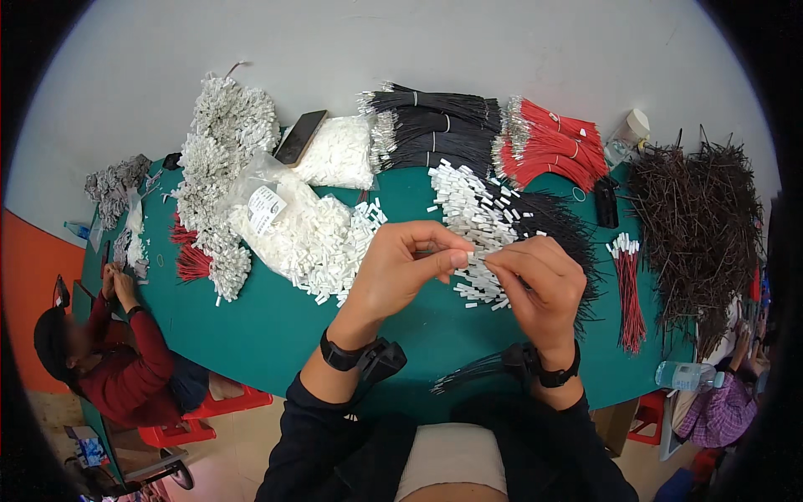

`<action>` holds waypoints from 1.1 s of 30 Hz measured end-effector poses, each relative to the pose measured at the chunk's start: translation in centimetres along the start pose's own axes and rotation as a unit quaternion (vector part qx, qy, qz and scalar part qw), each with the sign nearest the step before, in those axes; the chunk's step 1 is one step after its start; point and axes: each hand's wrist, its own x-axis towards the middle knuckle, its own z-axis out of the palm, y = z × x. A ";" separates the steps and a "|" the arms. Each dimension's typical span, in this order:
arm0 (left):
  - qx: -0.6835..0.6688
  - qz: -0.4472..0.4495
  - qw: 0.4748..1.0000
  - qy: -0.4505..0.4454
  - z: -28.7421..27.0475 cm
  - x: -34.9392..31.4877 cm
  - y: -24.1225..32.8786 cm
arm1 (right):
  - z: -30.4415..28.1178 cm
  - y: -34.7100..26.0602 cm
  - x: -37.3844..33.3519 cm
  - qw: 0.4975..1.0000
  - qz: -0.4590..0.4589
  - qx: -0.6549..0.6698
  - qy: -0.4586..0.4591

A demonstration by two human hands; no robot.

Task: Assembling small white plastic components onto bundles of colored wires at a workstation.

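Observation:
Over the middle of the table my two hands meet, fingertips close together. My left hand (397,268) pinches a small white plastic connector (471,254) between thumb and forefinger. My right hand (544,284) is closed in a pinch at the other side of it; what its fingertips hold is too small to make out. Behind the hands lies a spread of black wires with white connectors (473,201). Loose white connectors (335,259) spill from a clear plastic bag (266,209) beside my left hand. A few black wires (473,374) show near my right wrist.
Bundled black wires (443,125) and red wires (556,146) line the back. A phone (301,138) rests on another bag. Red wires with white ends (629,293), a dark wire heap (694,226) and a bottle (687,376) are right. Another person (125,360) sits left.

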 end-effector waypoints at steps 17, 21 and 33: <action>-0.002 -0.028 0.999 -0.029 -0.3 0.3 -0.6 | 0.1 0.3 -0.1 1.000 -0.017 0.001 -0.013; 0.012 -0.027 0.999 -0.031 -0.1 0.1 -0.4 | 0.3 0.1 -0.2 1.000 -0.011 0.009 -0.012; 0.237 0.099 0.965 0.049 -1.1 0.8 -0.8 | 0.5 2.6 -0.5 0.997 0.041 0.031 -0.049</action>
